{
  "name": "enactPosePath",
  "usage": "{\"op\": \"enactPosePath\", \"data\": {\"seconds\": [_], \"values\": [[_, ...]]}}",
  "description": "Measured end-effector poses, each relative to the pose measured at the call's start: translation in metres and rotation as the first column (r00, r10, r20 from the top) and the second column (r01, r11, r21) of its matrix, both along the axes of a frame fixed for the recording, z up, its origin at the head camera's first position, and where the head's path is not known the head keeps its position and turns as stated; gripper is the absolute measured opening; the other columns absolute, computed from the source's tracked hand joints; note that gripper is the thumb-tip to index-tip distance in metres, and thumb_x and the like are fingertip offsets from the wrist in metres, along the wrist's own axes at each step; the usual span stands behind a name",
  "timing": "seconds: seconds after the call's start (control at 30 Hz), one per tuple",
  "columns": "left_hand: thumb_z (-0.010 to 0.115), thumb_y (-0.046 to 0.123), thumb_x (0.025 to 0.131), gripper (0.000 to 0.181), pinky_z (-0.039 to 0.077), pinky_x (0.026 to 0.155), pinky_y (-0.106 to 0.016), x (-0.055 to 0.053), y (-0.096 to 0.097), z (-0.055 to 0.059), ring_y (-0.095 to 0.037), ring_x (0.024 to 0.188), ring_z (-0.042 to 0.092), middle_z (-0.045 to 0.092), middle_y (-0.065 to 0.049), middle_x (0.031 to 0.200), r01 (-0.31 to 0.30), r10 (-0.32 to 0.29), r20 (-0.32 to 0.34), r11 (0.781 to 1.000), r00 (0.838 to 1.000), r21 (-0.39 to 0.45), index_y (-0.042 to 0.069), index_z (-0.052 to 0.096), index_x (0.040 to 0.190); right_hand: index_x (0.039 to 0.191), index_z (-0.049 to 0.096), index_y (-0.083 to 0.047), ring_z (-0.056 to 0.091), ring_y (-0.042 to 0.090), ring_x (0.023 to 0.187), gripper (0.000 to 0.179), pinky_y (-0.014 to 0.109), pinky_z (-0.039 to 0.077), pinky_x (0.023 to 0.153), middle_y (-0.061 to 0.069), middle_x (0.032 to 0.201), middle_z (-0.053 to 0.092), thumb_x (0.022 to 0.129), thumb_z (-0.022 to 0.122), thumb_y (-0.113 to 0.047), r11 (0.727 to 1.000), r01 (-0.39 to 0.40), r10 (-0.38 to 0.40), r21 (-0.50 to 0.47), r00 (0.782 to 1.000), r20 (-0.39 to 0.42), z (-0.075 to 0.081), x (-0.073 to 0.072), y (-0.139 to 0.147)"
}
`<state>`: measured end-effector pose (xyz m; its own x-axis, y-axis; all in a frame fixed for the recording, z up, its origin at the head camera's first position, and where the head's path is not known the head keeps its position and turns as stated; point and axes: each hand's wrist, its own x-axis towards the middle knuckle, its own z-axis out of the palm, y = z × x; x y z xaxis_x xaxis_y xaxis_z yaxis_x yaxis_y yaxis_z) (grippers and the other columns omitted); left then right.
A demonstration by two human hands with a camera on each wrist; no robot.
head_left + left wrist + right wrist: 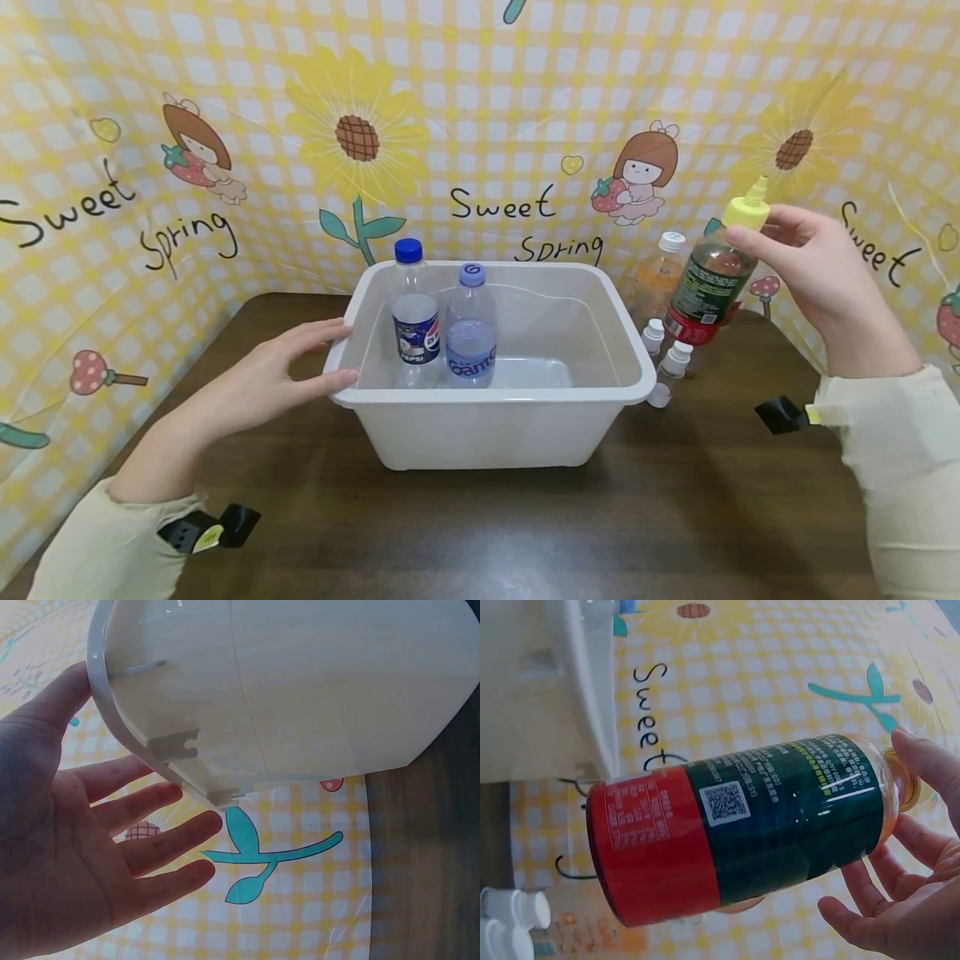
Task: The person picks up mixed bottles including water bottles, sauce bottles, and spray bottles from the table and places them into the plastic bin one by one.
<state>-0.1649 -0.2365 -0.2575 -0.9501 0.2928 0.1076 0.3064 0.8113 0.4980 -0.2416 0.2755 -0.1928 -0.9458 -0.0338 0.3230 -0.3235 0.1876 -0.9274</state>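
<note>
With the right hand [832,283], I'm pinching the yellow-capped bottle [708,287] near its neck, likely leaving its body free.
It's hanging tilted toward the table's [480,533] back right corner; the left hand [262,387], spread wide, is touching the white tub's [487,433] left rim, seemingly steadying it.

Right hand [926,889] grips the bottle [742,840] at its neck end, red-and-green label [667,859] with QR code [725,801] turned to view, white bin [532,712] at upper left, two white caps [516,908] at lower left near an orange-tinted bottle [604,930], yellow-checked cloth [780,690] behind.
</note>
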Motion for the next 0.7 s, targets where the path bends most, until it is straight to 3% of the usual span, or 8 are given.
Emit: {"op": "enactPosePath", "data": {"seconds": [0.27, 0.4, 0.7], "values": [[0.059, 0.045, 0.089, 0.065, 0.04, 0.093, -0.06, 0.0, 0.0, 0.0, -0.036, 0.126, 0.043, 0.036, -0.013, 0.148, -0.002, 0.002, -0.002, 1.0, 1.0, 0.001, 0.013, 0.039, 0.142, 0.105, 0.068, -0.023, 0.056, 0.002, 0.089, 0.02, 0.015, 0.041, 0.073, -0.017, 0.09, 0.067, 0.086, 0.068, -0.017, 0.991, 0.039, -0.036, 0.128, 0.999, -0.028, 0.013, 0.001, -0.018], [0.059, 0.045, 0.089, 0.065, 0.04, 0.094, -0.061, 0.0, 0.001, 0.0, -0.037, 0.126, 0.042, 0.036, -0.014, 0.148, -0.004, 0.004, 0.001, 1.0, 1.0, -0.004, 0.014, 0.039, 0.142, 0.108, 0.067, -0.024, 0.053, 0.003, 0.09, 0.021, 0.016, 0.04, 0.073, -0.02, 0.091, 0.065, 0.086, 0.067, -0.023, 0.969, 0.077, -0.071, 0.233, 0.997, -0.032, 0.018, 0.002, -0.024], [0.06, 0.045, 0.088, 0.066, 0.04, 0.094, -0.061, 0.001, 0.001, 0.0, -0.037, 0.126, 0.042, 0.036, -0.015, 0.148, -0.004, 0.004, -0.003, 1.0, 1.0, -0.008, 0.013, 0.04, 0.142, 0.11, 0.066, -0.024, 0.051, 0.005, 0.09, 0.029, 0.018, 0.042, 0.069, -0.022, 0.087, 0.063, 0.083, 0.069, -0.034, 0.93, 0.092, -0.093, 0.356, 0.996, -0.015, 0.03, -0.001, -0.04]]}}
